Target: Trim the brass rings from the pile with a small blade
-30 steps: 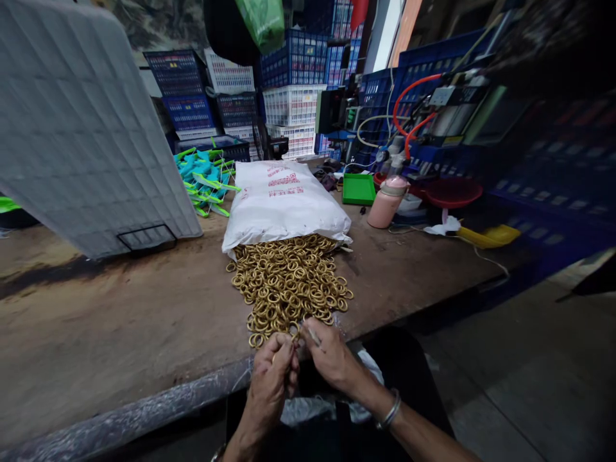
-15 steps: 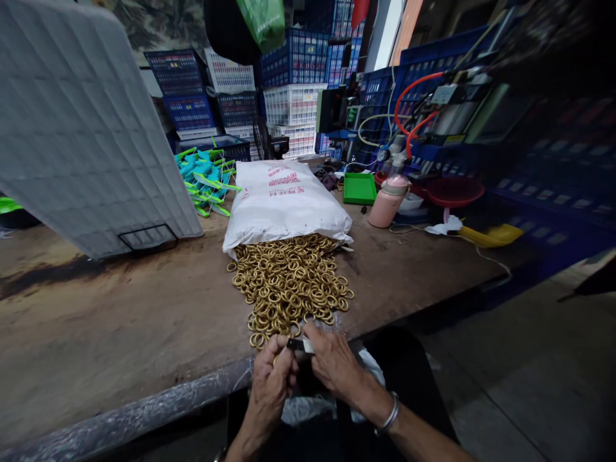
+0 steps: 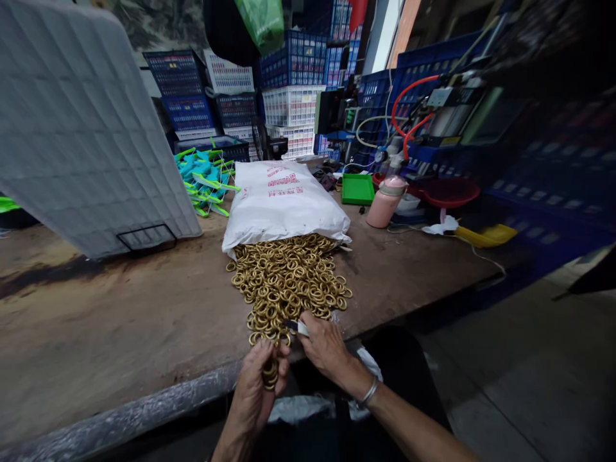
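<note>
A pile of brass-coloured rings (image 3: pixel 289 276) spills from the mouth of a white sack (image 3: pixel 289 208) with red print. My left hand (image 3: pixel 260 375) is closed around several of these rings at the table's front edge, just below the pile. Pinched in my right hand (image 3: pixel 325 343) is a small knife (image 3: pixel 299 327) with a pale handle and a dark, narrow end. That dark end points left over the nearest rings. Part of the handle is hidden by my fingers.
A tall grey-white padded panel (image 3: pixel 86 128) stands at the left. Turquoise-and-green plastic pieces (image 3: pixel 205 176) lie behind the sack. A green tray (image 3: pixel 357 189), a pink bottle (image 3: pixel 386 202) and a yellow scoop (image 3: pixel 488 236) are at the right. Stacked crates (image 3: pixel 293 58) fill the back.
My left hand has turned and moved slightly left and down, showing several rings in its grasp. My right hand has shifted up and left, bringing the knife's dark end over the pile's edge.
</note>
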The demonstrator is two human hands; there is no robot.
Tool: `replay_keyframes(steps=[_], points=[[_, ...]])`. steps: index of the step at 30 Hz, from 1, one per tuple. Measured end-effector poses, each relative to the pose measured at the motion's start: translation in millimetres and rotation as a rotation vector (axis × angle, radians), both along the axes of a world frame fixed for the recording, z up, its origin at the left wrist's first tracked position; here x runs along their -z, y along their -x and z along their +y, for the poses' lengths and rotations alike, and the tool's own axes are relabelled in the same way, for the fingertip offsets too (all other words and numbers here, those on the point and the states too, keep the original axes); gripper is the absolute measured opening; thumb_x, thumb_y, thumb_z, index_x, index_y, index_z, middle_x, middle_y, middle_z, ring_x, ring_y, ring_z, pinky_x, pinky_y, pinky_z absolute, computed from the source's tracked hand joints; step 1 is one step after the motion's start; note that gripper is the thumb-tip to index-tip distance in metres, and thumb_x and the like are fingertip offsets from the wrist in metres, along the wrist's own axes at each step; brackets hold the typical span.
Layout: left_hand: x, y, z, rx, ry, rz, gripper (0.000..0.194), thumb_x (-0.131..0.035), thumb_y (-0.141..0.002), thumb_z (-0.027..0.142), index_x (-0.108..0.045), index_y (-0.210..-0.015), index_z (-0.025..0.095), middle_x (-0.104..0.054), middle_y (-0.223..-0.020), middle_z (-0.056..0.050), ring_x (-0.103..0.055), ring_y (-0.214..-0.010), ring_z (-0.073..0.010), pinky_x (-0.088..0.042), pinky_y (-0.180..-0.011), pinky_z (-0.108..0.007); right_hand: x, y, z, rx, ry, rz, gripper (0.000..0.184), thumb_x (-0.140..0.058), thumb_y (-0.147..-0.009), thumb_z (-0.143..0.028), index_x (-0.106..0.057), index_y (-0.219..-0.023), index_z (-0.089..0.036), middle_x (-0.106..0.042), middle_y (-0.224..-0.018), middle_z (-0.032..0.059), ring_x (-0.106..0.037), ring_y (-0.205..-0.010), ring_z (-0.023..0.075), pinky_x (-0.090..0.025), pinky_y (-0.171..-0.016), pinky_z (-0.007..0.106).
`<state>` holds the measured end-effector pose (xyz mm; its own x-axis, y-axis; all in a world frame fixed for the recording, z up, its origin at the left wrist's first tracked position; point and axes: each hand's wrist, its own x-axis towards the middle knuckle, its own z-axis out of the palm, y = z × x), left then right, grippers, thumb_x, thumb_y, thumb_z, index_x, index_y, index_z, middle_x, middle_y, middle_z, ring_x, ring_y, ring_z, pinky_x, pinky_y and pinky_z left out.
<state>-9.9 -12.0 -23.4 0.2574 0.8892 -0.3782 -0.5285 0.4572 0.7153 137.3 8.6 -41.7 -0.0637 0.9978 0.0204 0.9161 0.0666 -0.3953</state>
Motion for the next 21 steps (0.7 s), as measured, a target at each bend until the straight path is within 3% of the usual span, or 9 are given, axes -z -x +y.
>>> replay_keyframes(steps=[4,8,13,17,21], points=[[-4.1,2,2,-0.022,-0.021,-0.037,0.019,-0.062,-0.072,0.032,-0.055,-0.082,0.018,-0.059,-0.071,0.0,-0.046,-0.048,-0.007,-0.03,-0.035,-0.015,4.6,8,5,0.019,0.012,-0.068,0.016,-0.045,-0.079,-0.019,-0.047,-0.094,-0.017,-0.063,-0.082,0.005,-0.057,-0.074,0.0174,-0.026,-0.06,0.026],[-4.1,5,4,-0.021,0.034,-0.101,0.029,-0.065,-0.067,0.029,-0.056,-0.093,0.019,-0.058,-0.069,0.0,-0.049,-0.051,-0.0088,-0.031,-0.036,-0.015,1.5,9,9,0.056,0.052,-0.088,0.016,-0.045,-0.077,-0.016,-0.048,-0.093,-0.018,-0.063,-0.08,0.0046,-0.057,-0.075,0.0177,-0.026,-0.06,0.026],[-1.2,6,7,-0.055,0.063,-0.099,0.021,-0.069,-0.063,0.028,-0.058,-0.071,0.013,-0.059,-0.072,-0.002,-0.052,-0.059,-0.0105,-0.033,-0.038,-0.016,1.0,2,9,0.023,-0.015,0.003,0.016,-0.043,-0.074,-0.012,-0.047,-0.088,-0.019,-0.06,-0.079,0.0023,-0.054,-0.07,0.0139,-0.027,-0.059,0.024],[2.1,1,9,-0.051,-0.001,-0.016,0.022,-0.069,-0.063,0.03,-0.056,-0.067,0.013,-0.056,-0.069,0.0,-0.05,-0.056,-0.0089,-0.033,-0.037,-0.015,0.4,-4,3,-0.077,-0.124,0.137,0.021,-0.04,-0.069,-0.006,-0.046,-0.084,-0.019,-0.056,-0.078,0.0017,-0.051,-0.07,0.0136,-0.029,-0.061,0.023],[8.7,-7,9,-0.064,-0.097,0.185,0.026,-0.064,-0.068,0.039,-0.055,-0.074,0.015,-0.051,-0.059,0.004,-0.043,-0.046,-0.0068,-0.031,-0.035,-0.015,-6.5,-6,-4,-0.164,-0.108,0.274,0.025,-0.038,-0.064,-0.003,-0.046,-0.082,-0.019,-0.055,-0.073,-0.0002,-0.05,-0.066,0.0128,-0.031,-0.06,0.022]])
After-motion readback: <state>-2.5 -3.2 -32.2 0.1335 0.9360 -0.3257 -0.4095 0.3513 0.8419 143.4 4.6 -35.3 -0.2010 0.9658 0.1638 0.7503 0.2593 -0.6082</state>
